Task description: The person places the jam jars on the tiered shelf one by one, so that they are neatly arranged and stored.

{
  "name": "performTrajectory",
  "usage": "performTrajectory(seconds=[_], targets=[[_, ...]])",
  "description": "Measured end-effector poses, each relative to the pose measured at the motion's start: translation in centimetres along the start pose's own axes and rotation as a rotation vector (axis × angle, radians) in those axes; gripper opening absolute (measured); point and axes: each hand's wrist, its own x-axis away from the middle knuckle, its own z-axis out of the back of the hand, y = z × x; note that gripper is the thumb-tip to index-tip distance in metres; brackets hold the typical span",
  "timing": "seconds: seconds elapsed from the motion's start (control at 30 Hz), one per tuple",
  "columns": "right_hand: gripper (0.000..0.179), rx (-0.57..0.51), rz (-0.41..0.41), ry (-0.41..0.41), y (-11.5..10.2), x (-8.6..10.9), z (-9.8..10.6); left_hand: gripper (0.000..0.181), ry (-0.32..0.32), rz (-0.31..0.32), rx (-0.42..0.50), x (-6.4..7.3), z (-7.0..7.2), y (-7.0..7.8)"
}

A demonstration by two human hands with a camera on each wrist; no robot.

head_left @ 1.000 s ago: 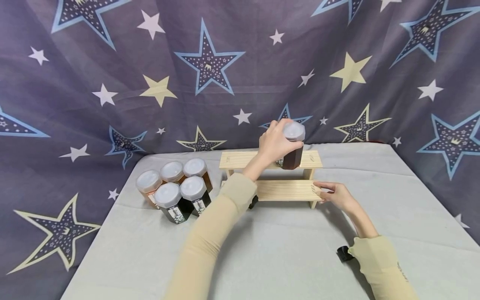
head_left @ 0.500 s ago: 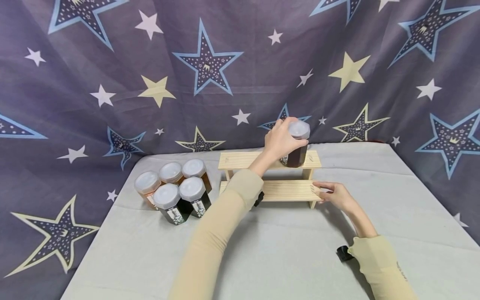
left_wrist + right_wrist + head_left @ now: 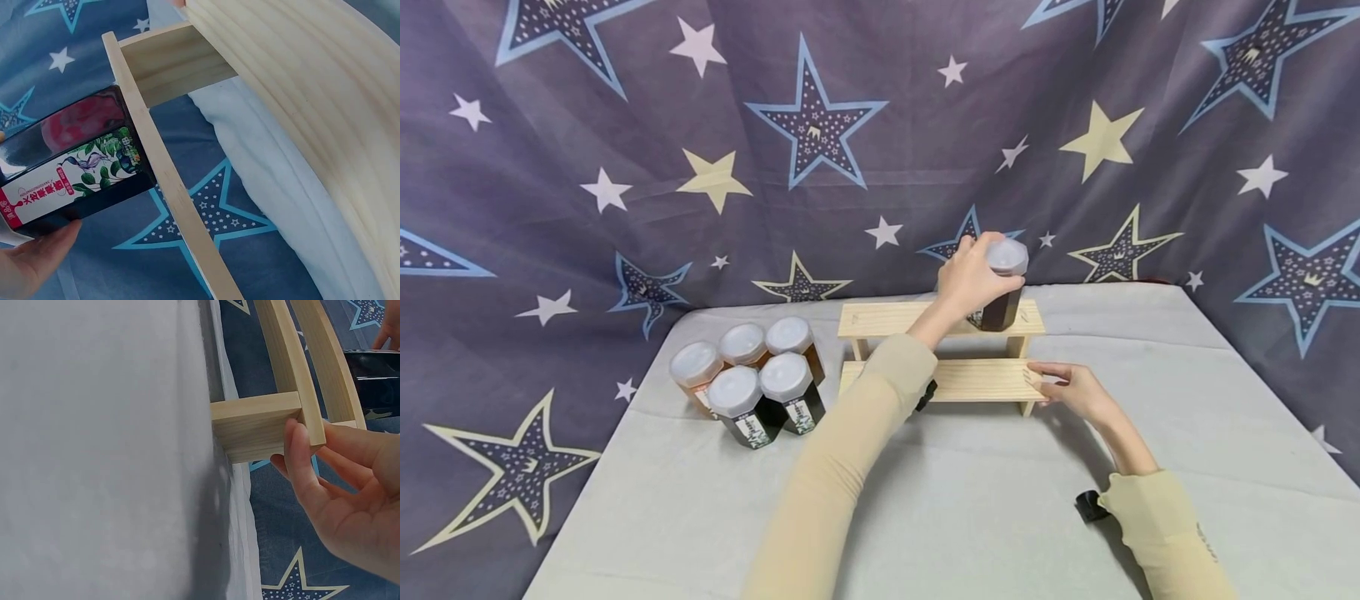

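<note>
My left hand grips a dark, six-sided jar near its pale translucent lid, at the right part of the upper tier of a two-tier wooden stand. In the left wrist view the jar shows a white label with a plant drawing, and its base is right at the edge of the upper board. My right hand pinches the right end of the lower board; in the right wrist view thumb and fingers close round the board's end, above the side leg.
Several jars with pale lids stand grouped on the table left of the stand: dark jars in front, amber ones behind. A star-patterned curtain hangs behind the table. A black wrist device sits by the right sleeve.
My left hand has moved the dark jar a little to the right along the upper tier. The right hand keeps its hold on the lower board, and the other jars stay put.
</note>
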Motion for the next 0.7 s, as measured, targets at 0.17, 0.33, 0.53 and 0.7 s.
performTrajectory(seconds=[0.17, 0.33, 0.53, 0.7], targets=[[0.038, 0.005, 0.0, 0.002, 0.0, 0.0, 0.1, 0.065, 0.019, -0.005, 0.002, 0.0, -0.3, -0.1], [0.039, 0.001, 0.029, -0.001, 0.3, -0.1, 0.0, 0.068, 0.01, 0.009, 0.008, 0.1, -0.6, -0.2], [0.039, 0.001, 0.075, 0.0, 0.7, -0.1, 0.2, 0.071, -0.013, 0.012, 0.123, 0.6, -0.5, -0.2], [0.038, -0.009, 0.061, 0.005, 0.3, 0.0, 0.1, 0.064, 0.023, -0.011, 0.226, 1.5, -0.3, -0.3]])
